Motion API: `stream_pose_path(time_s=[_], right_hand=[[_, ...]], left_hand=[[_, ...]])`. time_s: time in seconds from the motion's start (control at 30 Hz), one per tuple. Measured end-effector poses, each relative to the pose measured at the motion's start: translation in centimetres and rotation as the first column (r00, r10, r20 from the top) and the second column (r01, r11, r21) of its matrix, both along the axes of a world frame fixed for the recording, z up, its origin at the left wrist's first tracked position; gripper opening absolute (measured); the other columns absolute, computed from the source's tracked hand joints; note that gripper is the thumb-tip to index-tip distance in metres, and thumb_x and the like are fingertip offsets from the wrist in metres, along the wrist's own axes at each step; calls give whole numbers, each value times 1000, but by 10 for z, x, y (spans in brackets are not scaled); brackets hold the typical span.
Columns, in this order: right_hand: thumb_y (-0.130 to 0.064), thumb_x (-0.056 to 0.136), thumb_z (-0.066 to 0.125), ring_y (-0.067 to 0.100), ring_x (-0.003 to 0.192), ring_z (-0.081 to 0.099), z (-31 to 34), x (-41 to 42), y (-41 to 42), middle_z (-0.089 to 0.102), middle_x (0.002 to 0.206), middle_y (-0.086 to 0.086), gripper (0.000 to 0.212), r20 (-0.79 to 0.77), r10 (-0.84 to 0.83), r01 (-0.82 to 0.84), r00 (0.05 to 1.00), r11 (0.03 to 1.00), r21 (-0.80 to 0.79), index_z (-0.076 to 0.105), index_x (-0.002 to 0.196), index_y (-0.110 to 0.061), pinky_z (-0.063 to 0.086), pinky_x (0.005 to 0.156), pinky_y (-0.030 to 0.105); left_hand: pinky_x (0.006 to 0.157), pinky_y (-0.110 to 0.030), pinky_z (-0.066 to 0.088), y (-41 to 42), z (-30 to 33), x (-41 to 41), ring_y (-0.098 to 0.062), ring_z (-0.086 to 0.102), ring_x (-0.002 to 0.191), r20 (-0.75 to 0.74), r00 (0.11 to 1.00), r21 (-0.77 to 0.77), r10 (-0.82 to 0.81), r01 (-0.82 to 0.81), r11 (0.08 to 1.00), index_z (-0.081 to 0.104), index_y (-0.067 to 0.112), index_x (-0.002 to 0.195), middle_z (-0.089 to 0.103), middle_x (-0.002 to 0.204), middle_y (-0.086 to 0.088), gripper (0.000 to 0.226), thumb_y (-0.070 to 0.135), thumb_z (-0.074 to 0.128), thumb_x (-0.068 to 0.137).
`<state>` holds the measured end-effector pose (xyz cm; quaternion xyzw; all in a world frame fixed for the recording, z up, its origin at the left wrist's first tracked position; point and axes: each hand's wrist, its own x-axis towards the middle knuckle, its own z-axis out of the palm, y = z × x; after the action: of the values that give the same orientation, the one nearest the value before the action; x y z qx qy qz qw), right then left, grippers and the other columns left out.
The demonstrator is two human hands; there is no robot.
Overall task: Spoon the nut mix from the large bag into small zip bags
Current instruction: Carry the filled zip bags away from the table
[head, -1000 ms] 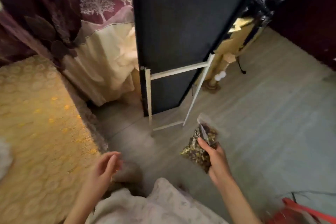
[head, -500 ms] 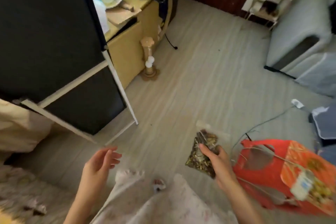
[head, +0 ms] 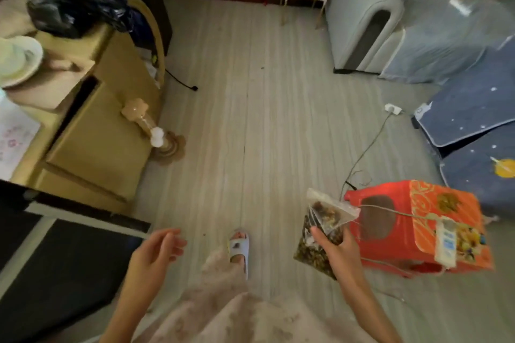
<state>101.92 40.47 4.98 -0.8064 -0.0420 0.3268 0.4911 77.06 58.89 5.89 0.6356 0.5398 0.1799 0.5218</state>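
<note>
You have one small zip bag [head: 320, 234] of nut mix in view, and your right hand [head: 338, 249] pinches it from the side, thumb across the front and fingers curled behind, so that it hangs in the air above the floor just beside the red box [head: 418, 224]. Your left hand [head: 152, 255] holds nothing; its fingers are loosely bent and slightly apart, palm turned inward, well apart from the bag. One slippered foot [head: 239, 249] shows between your two hands, below it the pale patterned fabric of your clothing. There is one red box, printed in orange and yellow, with a dark oval window in its side and thin strings across it (whether anything lies inside cannot be told). The floor [head: 250, 120] is pale grey plank, with one thin cable running across it to a white plug [head: 393, 109]. To the left stands a yellow-brown wooden cabinet [head: 92, 131] bearing one pale plate [head: 19, 61] and one black plastic bag [head: 72, 12]. On the right stand a grey cushioned seat and two dark blue star-patterned pieces.
</note>
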Motion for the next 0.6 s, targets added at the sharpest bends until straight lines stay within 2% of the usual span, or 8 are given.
stream_pose_path(time_s=[0.1, 0.17, 0.23, 0.3, 0.37, 0.47, 0.53, 0.6], right_hand=[[-25, 80, 73, 0, 82, 54, 2, 19, 42, 59, 94, -14, 36, -9, -60, 60, 998, 997, 41, 53, 111, -24, 40, 68, 16], [-25, 80, 73, -11, 80, 51, 5, 33, 70, 58, 92, -19, 34, 3, -62, 62, 998, 997, 50, 53, 108, -25, 40, 60, 7], [-26, 80, 73, -12, 79, 52, 6, 49, 95, 59, 91, -19, 32, 22, -66, 65, 998, 996, 54, 55, 106, -23, 41, 58, 2], [-27, 79, 73, -7, 84, 56, 7, 64, 117, 61, 93, -17, 32, 30, -78, 77, 996, 996, 52, 56, 106, -23, 41, 65, 6], [-27, 78, 74, 0, 89, 59, 7, 79, 137, 62, 94, -15, 30, 34, -103, 101, 994, 994, 46, 58, 103, -24, 41, 70, 14], [-27, 78, 74, -1, 88, 60, 2, 106, 167, 64, 94, -13, 27, 2, -128, 128, 992, 990, 53, 59, 100, -25, 43, 68, 14], [-27, 78, 74, -3, 85, 60, -2, 127, 187, 65, 94, -12, 30, -19, -128, 129, 992, 990, 54, 60, 104, -21, 44, 64, 10], [-27, 78, 74, -12, 74, 55, -4, 153, 209, 62, 87, -16, 27, -13, -126, 126, 992, 991, 49, 59, 100, -22, 41, 54, 2]], left_hand=[[65, -21, 53, 54, 2, 34, -10, 65, 71, 5, 993, 4, -116, 116, 993, 63, 13, 97, 69, 79, -3, 17, 10, 47, 94], [68, -28, 54, 89, 6, 60, -13, 66, 73, -1, 979, 26, -203, 203, 979, 64, 16, 96, 69, 78, 0, 17, 11, 48, 94], [70, -31, 53, 119, 10, 86, -17, 66, 75, -2, 961, 38, -275, 275, 961, 63, 17, 96, 69, 79, 0, 17, 11, 48, 94], [72, -30, 52, 144, 13, 111, -16, 66, 75, 17, 951, 33, -307, 307, 951, 63, 18, 96, 69, 80, 0, 17, 11, 47, 94], [72, -29, 52, 166, 15, 134, -13, 66, 75, 44, 951, 28, -307, 306, 951, 62, 20, 96, 69, 81, -1, 18, 11, 47, 94], [70, -25, 53, 193, 14, 167, -10, 65, 74, 79, 958, 22, -277, 276, 961, 62, 21, 97, 69, 83, -2, 18, 12, 46, 95], [68, -24, 53, 207, 11, 189, -10, 65, 74, 103, 968, 15, -227, 227, 974, 62, 20, 97, 69, 83, -2, 17, 15, 46, 95], [68, -25, 52, 223, 6, 210, -10, 65, 74, 113, 976, 14, -187, 186, 982, 62, 21, 98, 69, 83, -3, 17, 17, 46, 94]])
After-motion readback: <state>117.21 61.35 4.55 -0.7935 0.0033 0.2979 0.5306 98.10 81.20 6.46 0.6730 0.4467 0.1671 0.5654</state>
